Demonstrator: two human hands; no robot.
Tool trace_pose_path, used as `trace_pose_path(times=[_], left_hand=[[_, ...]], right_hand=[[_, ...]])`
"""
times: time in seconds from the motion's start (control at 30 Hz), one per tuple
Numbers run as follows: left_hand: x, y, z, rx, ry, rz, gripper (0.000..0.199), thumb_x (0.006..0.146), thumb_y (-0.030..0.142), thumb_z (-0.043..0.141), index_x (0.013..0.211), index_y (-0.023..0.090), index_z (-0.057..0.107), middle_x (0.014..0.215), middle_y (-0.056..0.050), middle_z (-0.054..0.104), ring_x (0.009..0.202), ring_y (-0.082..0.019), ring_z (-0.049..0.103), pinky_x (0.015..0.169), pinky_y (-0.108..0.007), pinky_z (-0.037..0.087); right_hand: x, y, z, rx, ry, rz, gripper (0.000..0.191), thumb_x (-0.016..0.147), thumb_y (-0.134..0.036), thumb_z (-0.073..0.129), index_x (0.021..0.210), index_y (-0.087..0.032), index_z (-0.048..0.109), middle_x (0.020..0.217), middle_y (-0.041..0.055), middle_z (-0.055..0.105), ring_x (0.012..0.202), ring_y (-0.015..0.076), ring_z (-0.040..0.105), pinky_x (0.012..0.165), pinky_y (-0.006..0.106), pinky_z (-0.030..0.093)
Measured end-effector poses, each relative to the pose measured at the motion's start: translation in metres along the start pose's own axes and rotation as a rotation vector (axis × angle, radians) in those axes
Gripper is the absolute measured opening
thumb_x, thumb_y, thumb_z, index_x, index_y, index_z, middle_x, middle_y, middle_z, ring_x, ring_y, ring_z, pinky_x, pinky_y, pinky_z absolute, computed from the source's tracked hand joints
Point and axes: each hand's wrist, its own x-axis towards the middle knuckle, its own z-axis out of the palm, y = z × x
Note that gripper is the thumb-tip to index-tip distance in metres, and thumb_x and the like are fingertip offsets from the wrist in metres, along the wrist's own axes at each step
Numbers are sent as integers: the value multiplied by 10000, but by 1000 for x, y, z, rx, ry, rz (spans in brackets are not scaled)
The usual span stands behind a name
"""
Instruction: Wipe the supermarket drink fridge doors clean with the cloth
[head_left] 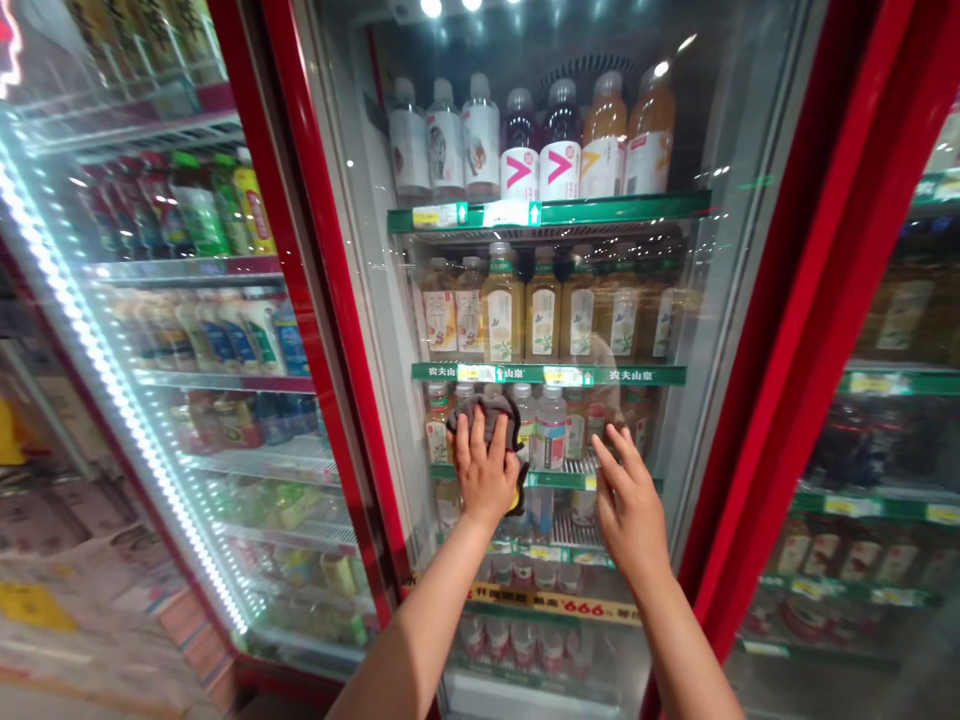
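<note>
A dark grey cloth lies against the glass door of a red-framed drinks cooler. My left hand holds the cloth to the glass, fingers laid over it, with a loose edge hanging below on the right. To the right of it, my right hand is raised with its fingers apart and nothing in them. Its fingertips are at or very near the glass; whether they touch cannot be made out. Behind the door stand rows of bottles on green-edged shelves.
Red upright frames flank the door on both sides. A neighbouring lit cooler with more bottles is at the left, and another shelf section is at the right. Stacked boxes, blurred, sit at the lower left.
</note>
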Motion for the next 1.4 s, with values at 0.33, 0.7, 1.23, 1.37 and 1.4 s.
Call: trace_pose_path(times=[0.33,0.7,1.23,1.37,1.4], left_hand=[[41,-45,-12,-6,-60,87,646,866,193,613,1495,295,509,1660,-51,363,1592,-263,157,1305,-528,125],[9,-87,-20,22,-180,210,666,843,156,642,1471,351,538,1613,-25,443,1574,-252,230,1313,-507,110],[6,-141,-39,120,-205,290,681,898,132,609,1540,291,445,1593,-80,457,1561,-222,250,1309,-496,136],[-21,-153,-48,188,-184,67,625,893,130,610,1502,223,504,1604,-134,431,1573,-290,192,1289,-572,167],[-32,-153,-50,195,-190,55,607,892,130,611,1487,211,523,1593,-142,448,1571,-299,196,1286,-580,173]], right_hand=[[3,-34,34,-46,-111,-77,730,947,-31,412,1598,-349,322,1697,94,258,1581,305,175,1181,622,402],[3,-64,50,-27,-90,-113,738,970,-44,421,1613,-372,266,1692,98,272,1577,314,180,1180,639,395],[0,-93,64,-6,-94,-141,662,970,-82,440,1575,-345,375,1672,98,322,1562,322,236,1156,628,433],[-8,-101,75,11,-99,-147,681,974,-81,438,1584,-368,348,1668,82,334,1562,311,240,1157,616,438],[-10,-103,77,10,-108,-146,680,974,-78,436,1584,-368,350,1665,84,340,1561,311,244,1154,616,441]])
